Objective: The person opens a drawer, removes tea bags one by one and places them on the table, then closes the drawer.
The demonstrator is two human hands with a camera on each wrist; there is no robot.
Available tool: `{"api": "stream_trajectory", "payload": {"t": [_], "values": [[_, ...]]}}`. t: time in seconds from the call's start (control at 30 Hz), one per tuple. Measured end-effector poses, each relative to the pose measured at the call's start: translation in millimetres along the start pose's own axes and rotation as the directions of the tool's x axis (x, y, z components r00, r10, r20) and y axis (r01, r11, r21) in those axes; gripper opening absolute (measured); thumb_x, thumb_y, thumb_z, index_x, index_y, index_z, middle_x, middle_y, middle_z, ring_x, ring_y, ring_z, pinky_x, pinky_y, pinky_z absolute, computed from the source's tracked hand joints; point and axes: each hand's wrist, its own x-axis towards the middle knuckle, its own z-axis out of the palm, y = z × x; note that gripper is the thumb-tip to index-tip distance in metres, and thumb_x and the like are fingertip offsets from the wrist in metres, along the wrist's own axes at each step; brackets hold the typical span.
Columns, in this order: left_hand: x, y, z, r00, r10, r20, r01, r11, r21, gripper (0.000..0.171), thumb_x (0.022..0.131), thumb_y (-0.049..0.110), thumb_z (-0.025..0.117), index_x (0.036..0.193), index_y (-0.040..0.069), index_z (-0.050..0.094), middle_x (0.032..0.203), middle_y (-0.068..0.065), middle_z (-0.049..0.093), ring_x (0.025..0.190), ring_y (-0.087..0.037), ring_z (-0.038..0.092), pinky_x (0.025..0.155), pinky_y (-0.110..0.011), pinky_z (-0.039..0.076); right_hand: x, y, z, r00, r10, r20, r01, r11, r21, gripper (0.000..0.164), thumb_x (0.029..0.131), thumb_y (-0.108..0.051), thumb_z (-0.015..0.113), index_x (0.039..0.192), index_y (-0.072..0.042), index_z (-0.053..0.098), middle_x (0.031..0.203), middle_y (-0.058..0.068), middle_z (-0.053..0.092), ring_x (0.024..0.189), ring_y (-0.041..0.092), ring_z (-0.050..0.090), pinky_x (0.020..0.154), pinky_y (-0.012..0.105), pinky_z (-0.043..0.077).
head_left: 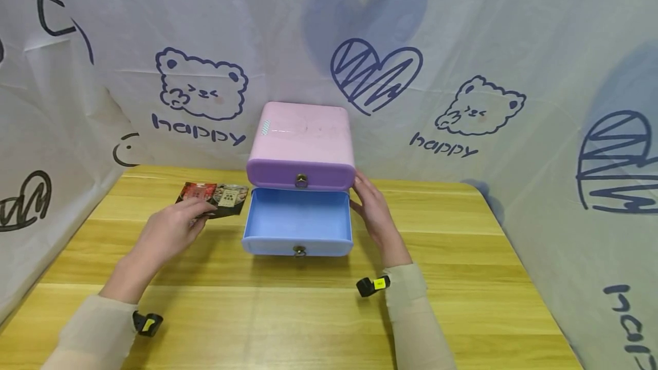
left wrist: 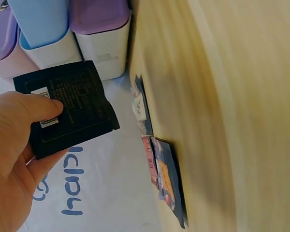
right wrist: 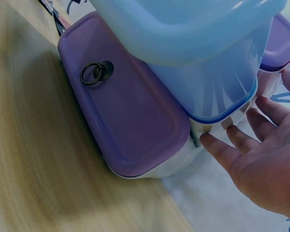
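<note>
In the left wrist view my left hand [left wrist: 12, 145] pinches a flat black packet [left wrist: 82, 108] between thumb and fingers; its printed back with a white barcode label faces the camera. On the table just beyond that hand lie a red packet [head_left: 201, 188] and a dark packet with a beige label [head_left: 229, 197]. A small drawer cabinet [head_left: 303, 133] stands to the right of them, its blue middle drawer [head_left: 298, 247] pulled out and bare inside. My right hand [head_left: 377, 213] rests with extended fingers against the cabinet's right side.
The purple top drawer front [head_left: 277, 175] is closed, and so is the purple bottom drawer [right wrist: 135, 111] with its ring pull. The wooden table [head_left: 308, 313] ends at a white cloth backdrop [head_left: 288, 27] with drawn hearts and bears.
</note>
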Motion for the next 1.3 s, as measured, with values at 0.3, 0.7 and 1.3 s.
{"api": "stream_trajectory", "payload": {"t": [0.3,0.7,1.3], "values": [[-3.2,-4.3,3.2,0.987,-0.051,0.155,0.05,0.999,0.012,0.03,0.08,0.009,0.064,0.108,0.02,0.066,0.098,-0.009,0.068,0.078,-0.031,0.061,0.061,-0.053,0.052,-1,1,1,1.0,-0.008,-0.007,0.008,1.0,-0.002,0.048,0.09,-0.047,0.047,0.134,-0.027,0.044,0.141,-0.004,0.037,0.123,0.009,0.032,0.103,0.05,0.03],[-2.1,-6.7,8.2,0.93,-0.055,0.363,0.054,0.998,0.012,0.038,0.082,0.003,0.058,0.118,0.017,0.061,0.11,-0.012,0.063,0.09,-0.029,0.058,0.074,-0.053,0.05,-6,-9,3,1.0,0.014,0.013,-0.013,0.999,-0.038,0.047,0.092,-0.045,0.044,0.136,-0.027,0.041,0.144,-0.003,0.033,0.125,0.011,0.028,0.104,0.052,0.028],[-8.7,-6.9,19.0,0.884,-0.034,0.467,0.059,0.998,-0.038,0.046,0.081,-0.003,0.054,0.122,0.015,0.058,0.113,-0.012,0.061,0.089,-0.024,0.057,0.069,-0.045,0.052,0,1,1,1.0,0.005,-0.012,-0.005,0.999,-0.042,0.048,0.089,-0.051,0.046,0.133,-0.031,0.044,0.141,-0.006,0.037,0.124,0.009,0.031,0.103,0.051,0.03]]}}
